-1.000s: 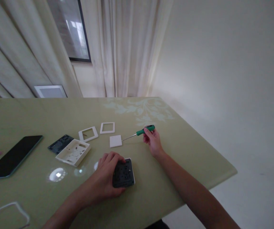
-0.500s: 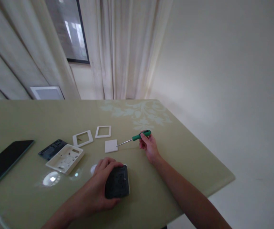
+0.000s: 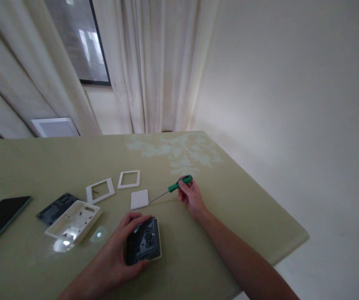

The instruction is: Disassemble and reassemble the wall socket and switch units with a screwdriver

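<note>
My left hand (image 3: pixel 124 246) is closed around the sides of a white box with a dark inset plate (image 3: pixel 144 241), near the table's front. In my right hand (image 3: pixel 192 196) is a screwdriver (image 3: pixel 179 183) with a green handle, gripped between thumb and fingers. Its thin metal shaft slants down to the left, and the tip is at the right edge of a white square plate (image 3: pixel 139 199). I cannot tell whether the tip touches the plate or the table beside it.
Left of my hands lie an open white box (image 3: pixel 85 223), a dark plate (image 3: pixel 57 208) partly under it and two white frames (image 3: pixel 129 179), (image 3: pixel 108 192). A dark tablet-like slab (image 3: pixel 1 218) lies at the far left. The table's right edge (image 3: pixel 257 179) runs near a wall.
The view has shifted, so the things on the table appear further left and lower. The dark plate in my left hand now catches light. Both hands keep their hold.
</note>
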A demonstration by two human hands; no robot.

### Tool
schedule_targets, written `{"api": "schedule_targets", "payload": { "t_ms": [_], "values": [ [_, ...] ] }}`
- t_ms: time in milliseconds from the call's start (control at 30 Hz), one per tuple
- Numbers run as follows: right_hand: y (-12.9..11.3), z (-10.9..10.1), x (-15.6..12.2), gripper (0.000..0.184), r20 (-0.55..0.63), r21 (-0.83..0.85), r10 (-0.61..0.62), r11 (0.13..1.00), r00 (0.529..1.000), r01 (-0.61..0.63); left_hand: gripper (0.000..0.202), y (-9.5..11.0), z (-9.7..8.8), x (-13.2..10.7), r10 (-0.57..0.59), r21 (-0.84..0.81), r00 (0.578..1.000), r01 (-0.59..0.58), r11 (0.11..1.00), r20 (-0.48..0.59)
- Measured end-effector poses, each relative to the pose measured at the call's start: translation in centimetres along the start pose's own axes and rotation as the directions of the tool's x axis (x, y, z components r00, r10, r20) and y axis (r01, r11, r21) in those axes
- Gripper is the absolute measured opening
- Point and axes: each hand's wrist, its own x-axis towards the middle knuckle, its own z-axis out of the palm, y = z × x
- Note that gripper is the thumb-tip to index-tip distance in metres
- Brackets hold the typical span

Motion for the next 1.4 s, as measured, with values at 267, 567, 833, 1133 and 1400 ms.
{"api": "schedule_targets", "payload": {
  "t_ms": [267, 567, 833, 1133, 1400],
  "values": [
    [0.0, -0.1, 0.2, 0.056, -0.004, 0.002, -0.013, 1.0, 1.0, 0.013, 0.08, -0.3, 0.5, 0.4, 0.113, 0.173, 0.988, -0.093, 0.981, -0.106],
    [0.0, -0.3, 0.4, 0.057, -0.006, 0.0, -0.013, 1.0, 1.0, 0.013, 0.069, -0.7, 0.1, 0.5, 0.185, 0.253, 0.979, -0.16, 0.954, -0.081],
    [-0.2, -0.4, 0.5, 0.057, -0.028, 0.03, -0.021, 0.999, 0.999, 0.022, 0.051, -1.2, -1.1, 0.9, 0.145, 0.117, 0.989, -0.142, 0.983, -0.015],
    [-0.3, -0.2, 0.3, 0.056, -0.012, 0.022, -0.029, 0.999, 1.0, 0.03, 0.081, -1.6, -2.7, 0.4, 0.055, 0.188, 0.996, -0.068, 0.98, 0.073],
    [-0.2, 0.1, 0.3, 0.056, -0.028, 0.005, -0.045, 0.999, 0.999, 0.045, 0.075, -1.3, -3.0, 0.8, 0.089, 0.229, 0.992, -0.107, 0.967, 0.088]
  ]
}}
